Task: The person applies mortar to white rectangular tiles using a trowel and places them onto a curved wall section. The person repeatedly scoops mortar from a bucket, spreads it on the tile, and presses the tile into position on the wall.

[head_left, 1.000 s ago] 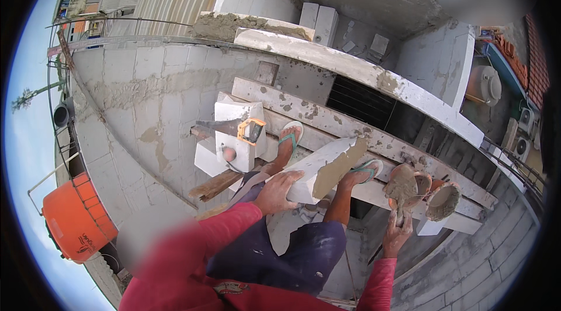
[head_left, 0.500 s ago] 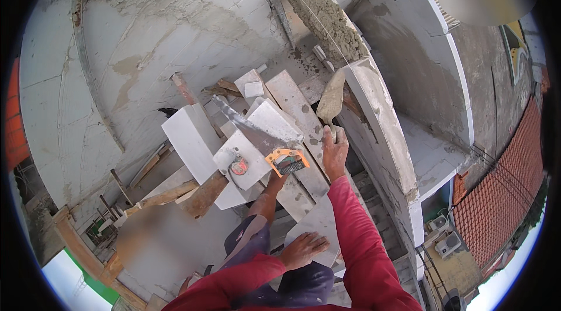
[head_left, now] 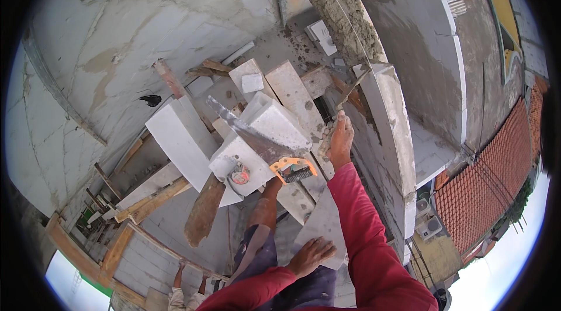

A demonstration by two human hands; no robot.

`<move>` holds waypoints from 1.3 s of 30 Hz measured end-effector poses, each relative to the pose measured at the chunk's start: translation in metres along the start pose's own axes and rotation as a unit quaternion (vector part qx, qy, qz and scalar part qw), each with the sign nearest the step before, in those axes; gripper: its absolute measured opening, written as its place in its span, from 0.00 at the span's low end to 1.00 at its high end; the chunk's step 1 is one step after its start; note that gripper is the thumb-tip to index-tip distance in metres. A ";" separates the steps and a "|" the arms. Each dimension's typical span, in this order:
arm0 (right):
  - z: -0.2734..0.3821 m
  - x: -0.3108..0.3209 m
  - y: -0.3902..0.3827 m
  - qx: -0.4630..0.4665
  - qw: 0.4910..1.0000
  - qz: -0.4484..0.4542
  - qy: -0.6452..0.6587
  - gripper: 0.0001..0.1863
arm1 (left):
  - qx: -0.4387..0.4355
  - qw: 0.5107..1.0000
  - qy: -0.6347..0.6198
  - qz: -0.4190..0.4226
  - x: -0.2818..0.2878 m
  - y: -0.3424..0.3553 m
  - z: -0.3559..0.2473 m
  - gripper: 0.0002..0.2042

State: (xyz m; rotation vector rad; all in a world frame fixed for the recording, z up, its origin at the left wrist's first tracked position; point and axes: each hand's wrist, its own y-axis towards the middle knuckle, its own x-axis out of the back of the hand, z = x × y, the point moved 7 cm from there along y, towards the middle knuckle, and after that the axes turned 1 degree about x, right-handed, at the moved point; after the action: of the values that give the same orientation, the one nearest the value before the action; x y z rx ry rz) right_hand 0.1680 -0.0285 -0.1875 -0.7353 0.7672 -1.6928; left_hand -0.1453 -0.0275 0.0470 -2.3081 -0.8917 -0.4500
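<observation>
My right hand (head_left: 340,135) grips a trowel by its handle, beside the block wall. The mortar-smeared trowel blade (head_left: 352,93) is turned nearly edge-on, its tip close to the wall's top. My left hand (head_left: 312,257) lies with fingers stretched out on the lower edge of a pale grey block (head_left: 325,228), just above my thigh. Ahead of it, a handsaw with an orange handle (head_left: 287,165) lies across white blocks, its grey blade (head_left: 252,134) pointing up and left. A red tape measure (head_left: 239,175) rests on a white block (head_left: 227,159).
A bed of wet mortar (head_left: 343,16) runs along the wall top (head_left: 390,112) under a taut string. White blocks (head_left: 182,138) and a rough wooden plank (head_left: 204,211) crowd the middle. At lower left, another person's hands (head_left: 180,273) show. Tiled roofs (head_left: 485,176) lie beyond the wall.
My right hand has moved up slightly, and the trowel has turned from flat face to edge, tilting toward the wall. The view has shifted; my left hand stays on the block.
</observation>
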 end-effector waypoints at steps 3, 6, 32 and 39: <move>0.000 -0.012 0.010 0.031 0.998 -0.004 -0.054 0.22 | 0.004 1.000 -0.013 0.005 0.004 -0.001 0.003 0.33; -0.015 -0.014 0.066 0.028 0.999 -0.021 -0.013 0.22 | -0.004 1.000 0.001 0.019 0.011 -0.001 0.004 0.33; 0.057 0.295 -0.209 0.168 0.937 -0.059 -0.301 0.17 | 0.043 0.995 -0.087 0.010 0.034 0.034 0.003 0.46; 0.017 0.368 -0.244 0.138 0.947 -0.151 -0.247 0.15 | 0.042 0.996 -0.073 0.028 0.024 0.027 0.001 0.49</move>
State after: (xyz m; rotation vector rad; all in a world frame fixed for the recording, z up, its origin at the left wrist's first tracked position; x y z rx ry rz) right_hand -0.0405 -0.3370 0.0504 -1.0593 0.0640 -1.7309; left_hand -0.1088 -0.0312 0.0471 -2.3052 -0.8962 -0.2177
